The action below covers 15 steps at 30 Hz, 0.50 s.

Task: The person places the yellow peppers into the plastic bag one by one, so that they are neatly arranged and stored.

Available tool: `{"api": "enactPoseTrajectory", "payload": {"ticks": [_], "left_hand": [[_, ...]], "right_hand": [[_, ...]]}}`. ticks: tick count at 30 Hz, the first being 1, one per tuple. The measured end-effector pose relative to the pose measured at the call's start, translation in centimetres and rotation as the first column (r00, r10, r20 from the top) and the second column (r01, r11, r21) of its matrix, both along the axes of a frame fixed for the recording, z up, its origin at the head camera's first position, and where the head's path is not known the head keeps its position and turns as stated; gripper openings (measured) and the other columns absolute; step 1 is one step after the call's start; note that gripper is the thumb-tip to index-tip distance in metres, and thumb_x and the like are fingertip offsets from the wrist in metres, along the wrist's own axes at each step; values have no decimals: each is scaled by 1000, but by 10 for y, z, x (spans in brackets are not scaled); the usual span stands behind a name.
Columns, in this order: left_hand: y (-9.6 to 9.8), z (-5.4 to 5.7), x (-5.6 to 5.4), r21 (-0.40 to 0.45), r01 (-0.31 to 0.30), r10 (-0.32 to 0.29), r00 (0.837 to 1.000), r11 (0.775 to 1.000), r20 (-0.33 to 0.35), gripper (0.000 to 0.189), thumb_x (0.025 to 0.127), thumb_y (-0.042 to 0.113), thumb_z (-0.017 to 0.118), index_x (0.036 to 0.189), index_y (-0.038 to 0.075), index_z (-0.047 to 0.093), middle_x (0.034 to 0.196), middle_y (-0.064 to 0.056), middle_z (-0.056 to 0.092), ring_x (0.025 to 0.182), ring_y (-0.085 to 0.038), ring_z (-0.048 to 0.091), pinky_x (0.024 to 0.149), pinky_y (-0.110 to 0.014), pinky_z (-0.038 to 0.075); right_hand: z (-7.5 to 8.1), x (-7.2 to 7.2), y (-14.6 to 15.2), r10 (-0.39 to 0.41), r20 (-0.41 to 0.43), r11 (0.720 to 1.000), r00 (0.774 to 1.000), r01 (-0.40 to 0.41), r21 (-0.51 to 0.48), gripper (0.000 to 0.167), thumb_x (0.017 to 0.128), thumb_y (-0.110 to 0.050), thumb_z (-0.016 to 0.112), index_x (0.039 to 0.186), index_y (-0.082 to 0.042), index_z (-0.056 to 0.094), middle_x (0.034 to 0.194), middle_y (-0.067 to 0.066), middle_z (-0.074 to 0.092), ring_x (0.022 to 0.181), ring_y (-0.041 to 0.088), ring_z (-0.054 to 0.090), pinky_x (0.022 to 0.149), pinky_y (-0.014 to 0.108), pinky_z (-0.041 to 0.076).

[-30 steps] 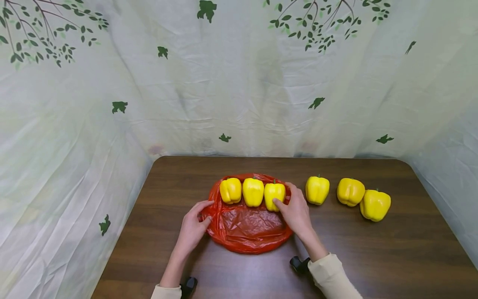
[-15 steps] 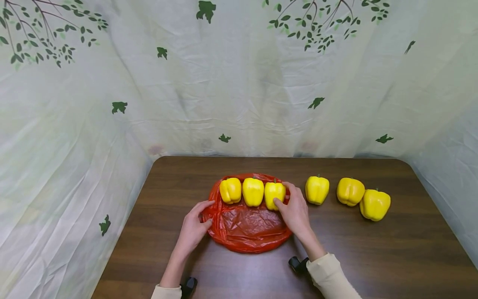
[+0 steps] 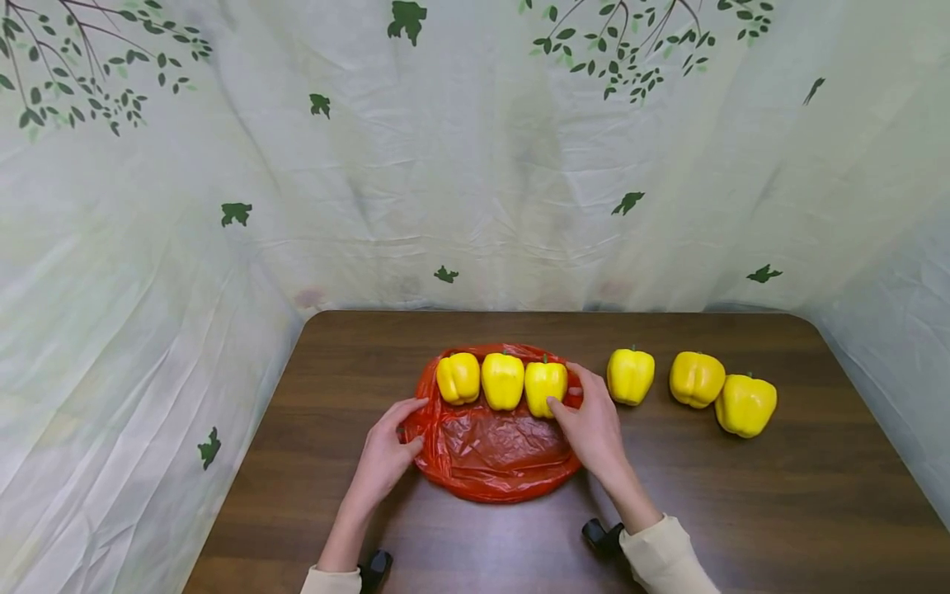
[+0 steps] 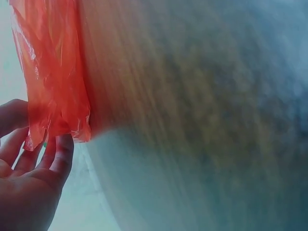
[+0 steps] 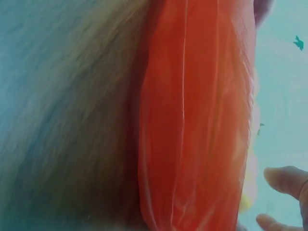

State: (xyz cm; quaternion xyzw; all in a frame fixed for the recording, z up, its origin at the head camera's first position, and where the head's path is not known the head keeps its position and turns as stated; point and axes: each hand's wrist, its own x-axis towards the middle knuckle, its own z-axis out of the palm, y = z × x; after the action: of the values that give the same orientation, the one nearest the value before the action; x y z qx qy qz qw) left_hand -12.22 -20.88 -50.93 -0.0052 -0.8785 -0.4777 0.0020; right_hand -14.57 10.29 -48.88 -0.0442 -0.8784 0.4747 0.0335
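A red plastic bag (image 3: 497, 454) lies with its rim rolled outward in the middle of the table, seen from above. Three yellow bell peppers stand in a row along its far side: a left one (image 3: 458, 379), a middle one (image 3: 503, 382) and a right one (image 3: 545, 389). My right hand (image 3: 590, 421) holds the right pepper, thumb at its front and fingers at its right side. At the bag's left rim, my left hand (image 3: 386, 454) grips the edge; the left wrist view shows red film (image 4: 55, 72) among its fingers (image 4: 62, 154).
To the right of the bag, more yellow bell peppers stand on the brown wooden table (image 3: 742, 511): one alone (image 3: 631, 377), then a pair (image 3: 698, 379) side by side. A pale curtain (image 3: 482, 165) with leaf prints hangs behind the table.
Very little differs. My right hand and forearm shift slightly to the right, while the right pepper settles a touch. The left hand stays at the bag's rim.
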Motion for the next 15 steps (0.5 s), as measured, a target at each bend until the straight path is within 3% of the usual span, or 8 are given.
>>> {"api": "enactPoseTrajectory", "payload": {"ticks": [7, 15], "left_hand": [[1, 1, -1, -1, 5, -5, 1000, 1000, 16, 54, 82, -8, 68, 130, 16, 62, 136, -6, 53, 122, -29, 52, 97, -47, 48], [0, 0, -2, -16, 4, -4, 1000, 1000, -1, 56, 82, -10, 67, 132, 15, 62, 137, -9, 53, 125, -30, 51, 101, -49, 45]], "right_hand": [[3, 8, 17, 45, -57, 995, 997, -50, -90, 60, 88, -16, 75, 141, -10, 47, 128, 14, 51, 109, 29, 56, 84, 42, 57], [1, 15, 37, 44, -199, 996, 979, -58, -64, 56, 86, -6, 75, 137, -10, 52, 122, 15, 56, 105, 30, 59, 86, 46, 56]]}}
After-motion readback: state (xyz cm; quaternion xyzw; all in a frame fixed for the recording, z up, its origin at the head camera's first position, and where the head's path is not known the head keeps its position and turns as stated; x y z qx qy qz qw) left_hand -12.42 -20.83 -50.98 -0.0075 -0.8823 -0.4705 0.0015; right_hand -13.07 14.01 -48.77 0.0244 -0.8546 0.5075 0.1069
